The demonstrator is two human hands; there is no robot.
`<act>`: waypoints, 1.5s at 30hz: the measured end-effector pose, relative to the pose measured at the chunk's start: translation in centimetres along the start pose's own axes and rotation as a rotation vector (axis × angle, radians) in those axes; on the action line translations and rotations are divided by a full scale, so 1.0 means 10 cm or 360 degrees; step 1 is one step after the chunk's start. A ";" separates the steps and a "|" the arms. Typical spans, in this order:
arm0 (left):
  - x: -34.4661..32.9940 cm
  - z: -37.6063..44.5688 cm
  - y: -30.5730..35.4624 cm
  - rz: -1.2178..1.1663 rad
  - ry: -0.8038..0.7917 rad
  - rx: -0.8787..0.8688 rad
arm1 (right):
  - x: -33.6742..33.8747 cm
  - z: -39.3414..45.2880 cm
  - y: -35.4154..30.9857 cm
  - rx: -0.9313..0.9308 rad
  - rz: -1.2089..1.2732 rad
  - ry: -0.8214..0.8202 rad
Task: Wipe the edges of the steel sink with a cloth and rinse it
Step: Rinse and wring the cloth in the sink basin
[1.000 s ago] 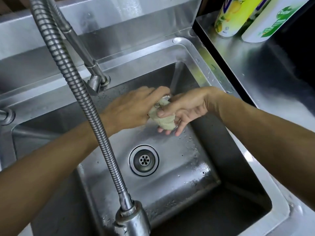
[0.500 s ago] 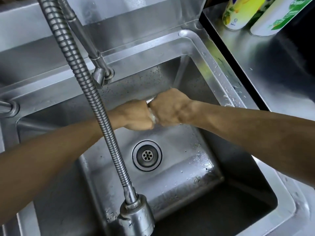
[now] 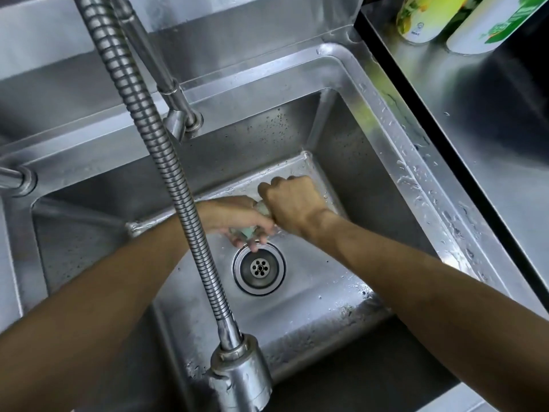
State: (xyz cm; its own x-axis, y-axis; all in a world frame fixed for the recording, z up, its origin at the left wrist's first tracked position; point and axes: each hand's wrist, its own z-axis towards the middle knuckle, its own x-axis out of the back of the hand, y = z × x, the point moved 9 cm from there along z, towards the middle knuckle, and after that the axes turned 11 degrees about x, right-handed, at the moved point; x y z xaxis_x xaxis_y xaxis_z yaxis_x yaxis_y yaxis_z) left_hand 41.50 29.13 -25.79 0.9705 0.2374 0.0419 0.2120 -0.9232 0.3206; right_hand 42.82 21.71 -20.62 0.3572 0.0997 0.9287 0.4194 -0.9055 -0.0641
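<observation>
steel counter (image 3: 487,150) | 2 bottles (image 3: 421,22) on far end | wet

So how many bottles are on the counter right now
2, both at the top right on the counter beside the sink: a yellow bottle and a white bottle right of it. Others may sit out of frame.

Bare forearms — no sleeves, no jewellery

Steel sink basins: one, a deep rectangular stainless steel sink (image 3: 341,138)
Round drain strainers: one, steel, perforated (image 3: 259,268)
Coiled steel spray hoses: one (image 3: 166,162)
Bare hands: two, the left hand (image 3: 234,217) and the right hand (image 3: 292,200)
Pale wadded cloths: one (image 3: 261,208)
Plastic bottles with green-and-yellow labels: two (image 3: 424,16) (image 3: 490,22)
</observation>
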 end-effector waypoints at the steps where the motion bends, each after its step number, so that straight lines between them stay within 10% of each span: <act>1: 0.11 -0.06 0.06 0.0178 0.0119 -0.0019 | -0.09 -0.04 0.03 -0.0091 0.0225 -0.0122; 5: 0.40 -0.48 0.52 0.1363 0.1146 -0.0479 | -0.21 -0.22 0.25 -0.0309 0.1545 -0.0511; 9: 0.17 -0.86 0.64 0.1632 0.1732 -0.1381 | -0.42 -0.33 -0.08 -0.0217 0.2657 -0.0967; 12: 0.10 -0.74 0.56 0.1742 0.1682 -0.1310 | -0.56 -0.29 -0.37 -0.0180 0.2672 -0.0991; 17: 0.23 -0.26 0.19 0.1113 0.1202 -0.0212 | -0.35 -0.06 -0.09 -0.0248 0.0903 -0.0297; 26: 0.03 0.07 -0.14 0.0151 0.0507 -0.0127 | -0.23 0.09 -0.21 0.0153 0.0119 -0.0092; 34: 0.10 -0.14 -0.23 0.0519 0.0455 -0.0383 | -0.44 -0.49 -0.17 0.0095 0.1060 -0.0286; 42: 0.41 -0.52 -0.16 0.0123 0.1454 -0.0884 | -0.31 -0.58 0.29 -0.0704 0.2186 0.0612; 45: 0.33 -0.42 -0.18 -0.0226 0.0878 -0.0733 | -0.07 -0.53 0.30 -0.0570 0.1638 0.0589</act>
State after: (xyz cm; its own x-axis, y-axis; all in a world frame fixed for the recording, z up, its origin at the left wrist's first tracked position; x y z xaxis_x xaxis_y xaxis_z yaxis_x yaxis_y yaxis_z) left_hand 43.87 32.89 -22.23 0.7126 0.5753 0.4017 0.1442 -0.6803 0.7186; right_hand 39.41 16.79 -19.57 0.1008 -0.8285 0.5508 -0.2113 -0.5588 -0.8019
